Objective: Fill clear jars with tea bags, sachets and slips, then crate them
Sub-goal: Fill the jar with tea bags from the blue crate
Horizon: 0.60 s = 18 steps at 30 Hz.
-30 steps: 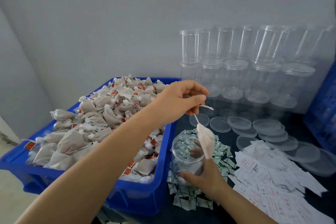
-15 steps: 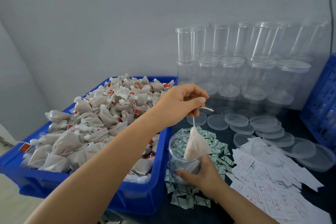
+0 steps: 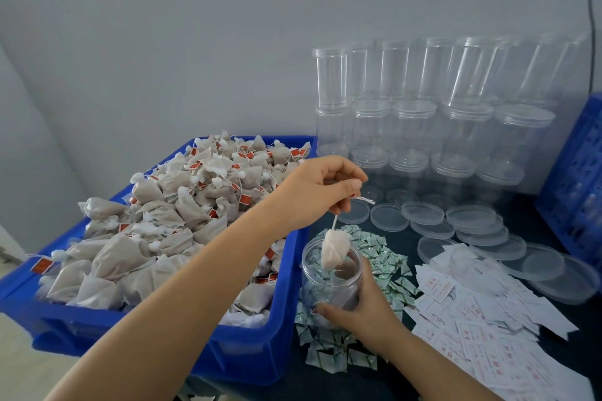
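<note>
**Tea bag entry into the jar: fault conditions**

Lowered since the previous frames, the tea bag (image 3: 334,252) now hangs with its lower half inside the mouth of the open jar (image 3: 330,273), where before it swung above and to the right of the rim. The bag is suspended by its string, which the left hand (image 3: 317,190) pinches between thumb and fingertips directly above the jar. The right hand (image 3: 365,309) grips the jar from the near-right side, fingers curled round its wall, holding it upright on the desk (image 3: 404,381).

Probable faults:

1. Snagging. The bag sits close to the far rim; if released off-centre it may drape over the edge instead of dropping in.
2. String trailing. The loose string end projects right of the left hand and may stay outside the mouth, fouling a lid later.
3. Tipping. The jar stands on loose sachets (image 3: 387,265), an uneven base; a relaxed right-hand grip could let it lean.
4. Contamination of stock. A tipped jar would fall among the sachets or the paper slips (image 3: 482,312) just beside it.

Left of the jar stands the blue bin (image 3: 254,355) of tea bags; stacked empty jars (image 3: 413,127) and loose lids (image 3: 472,216) lie behind.
</note>
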### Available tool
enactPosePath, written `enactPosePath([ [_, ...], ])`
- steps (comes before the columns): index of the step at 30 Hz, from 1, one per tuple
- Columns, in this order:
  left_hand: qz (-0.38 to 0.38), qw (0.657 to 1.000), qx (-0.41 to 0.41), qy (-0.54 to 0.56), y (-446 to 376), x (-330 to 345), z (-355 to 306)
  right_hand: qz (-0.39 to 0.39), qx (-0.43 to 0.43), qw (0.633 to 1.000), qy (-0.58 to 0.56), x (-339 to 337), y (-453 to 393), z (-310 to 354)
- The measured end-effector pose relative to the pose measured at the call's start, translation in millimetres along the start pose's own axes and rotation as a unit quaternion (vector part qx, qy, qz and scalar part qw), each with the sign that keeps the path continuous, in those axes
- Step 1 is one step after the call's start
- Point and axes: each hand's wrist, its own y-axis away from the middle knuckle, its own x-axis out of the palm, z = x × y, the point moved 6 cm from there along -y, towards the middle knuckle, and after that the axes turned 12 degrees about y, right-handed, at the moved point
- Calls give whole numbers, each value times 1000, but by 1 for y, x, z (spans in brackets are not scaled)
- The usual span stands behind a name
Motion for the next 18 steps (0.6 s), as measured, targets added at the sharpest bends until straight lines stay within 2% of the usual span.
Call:
enactPosePath([
  [11, 33, 997, -59, -20, 10, 5, 40, -10, -4, 1000, -10, 0, -1, 0],
  [18, 62, 988, -92, -105, 19, 5, 64, -21, 1, 1000, 2, -1, -3, -3],
])
